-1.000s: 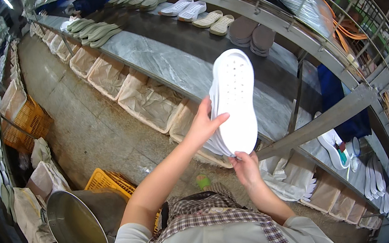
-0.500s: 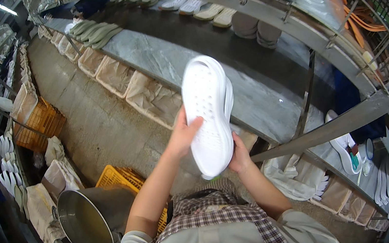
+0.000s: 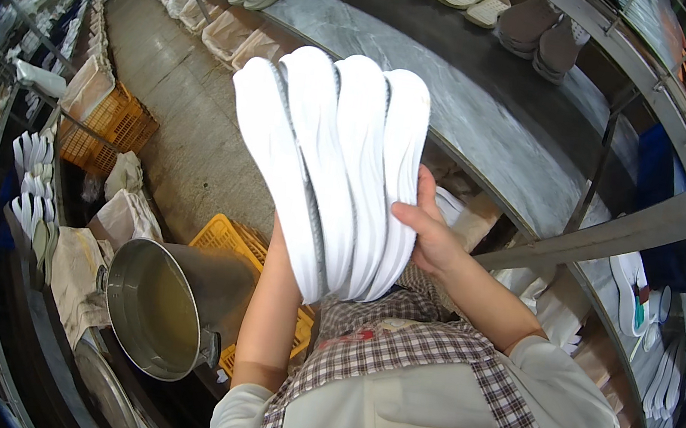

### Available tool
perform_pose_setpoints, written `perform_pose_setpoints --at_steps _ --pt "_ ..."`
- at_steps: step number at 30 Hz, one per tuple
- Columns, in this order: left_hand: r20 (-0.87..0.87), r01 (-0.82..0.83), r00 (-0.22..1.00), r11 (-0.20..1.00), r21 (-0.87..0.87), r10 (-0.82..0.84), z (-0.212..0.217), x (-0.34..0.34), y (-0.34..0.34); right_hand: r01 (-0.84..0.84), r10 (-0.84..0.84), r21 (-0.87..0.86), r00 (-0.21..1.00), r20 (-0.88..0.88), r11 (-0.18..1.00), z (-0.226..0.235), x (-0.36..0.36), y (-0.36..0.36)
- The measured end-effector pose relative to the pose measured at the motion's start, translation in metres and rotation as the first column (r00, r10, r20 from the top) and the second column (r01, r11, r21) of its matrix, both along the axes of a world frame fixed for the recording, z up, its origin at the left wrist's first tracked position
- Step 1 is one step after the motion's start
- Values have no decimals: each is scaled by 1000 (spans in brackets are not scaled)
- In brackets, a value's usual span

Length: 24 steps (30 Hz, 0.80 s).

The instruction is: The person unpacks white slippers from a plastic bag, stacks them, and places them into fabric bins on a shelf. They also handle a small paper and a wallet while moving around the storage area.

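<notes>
The step in hand looks to be holding four white, moulded, shoe-sole-shaped pieces [image 3: 320, 168] together as one bunch, raised in the air between the brown-and-white checked cloth apron [image 3: 395, 342] and the long grey marbled surface [image 3: 499, 148]. Any move from this hold seems to call for even pressure from both sides, as the smooth pieces could slide. The right hand [image 3: 435, 239] grasps the rightmost piece, thumb on its near side, other fingers partly hidden beyond, forearm slanting inward. The bare left forearm [image 3: 267, 330] runs up behind the bunch; the left hand is hidden, so its fingers' state cannot be told.
</notes>
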<state>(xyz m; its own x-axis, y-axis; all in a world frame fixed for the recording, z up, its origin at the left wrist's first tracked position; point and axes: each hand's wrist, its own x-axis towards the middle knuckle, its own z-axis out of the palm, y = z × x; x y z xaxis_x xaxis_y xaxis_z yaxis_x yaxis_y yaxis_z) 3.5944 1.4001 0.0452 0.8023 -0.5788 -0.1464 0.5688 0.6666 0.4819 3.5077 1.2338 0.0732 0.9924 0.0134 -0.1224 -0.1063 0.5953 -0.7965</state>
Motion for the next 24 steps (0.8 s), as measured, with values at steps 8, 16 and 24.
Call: perform_pose_setpoints --at_steps 8,16,24 --pt "65 -151 987 987 62 147 13 -30 43 -66 96 -185 982 163 981 2 5 39" --pt "153 -336 936 935 110 318 27 -60 69 -229 225 -5 958 -179 973 6 19 56" --pt "14 -249 969 965 79 248 30 -48 63 -393 498 308 638 -587 867 -5 25 57"
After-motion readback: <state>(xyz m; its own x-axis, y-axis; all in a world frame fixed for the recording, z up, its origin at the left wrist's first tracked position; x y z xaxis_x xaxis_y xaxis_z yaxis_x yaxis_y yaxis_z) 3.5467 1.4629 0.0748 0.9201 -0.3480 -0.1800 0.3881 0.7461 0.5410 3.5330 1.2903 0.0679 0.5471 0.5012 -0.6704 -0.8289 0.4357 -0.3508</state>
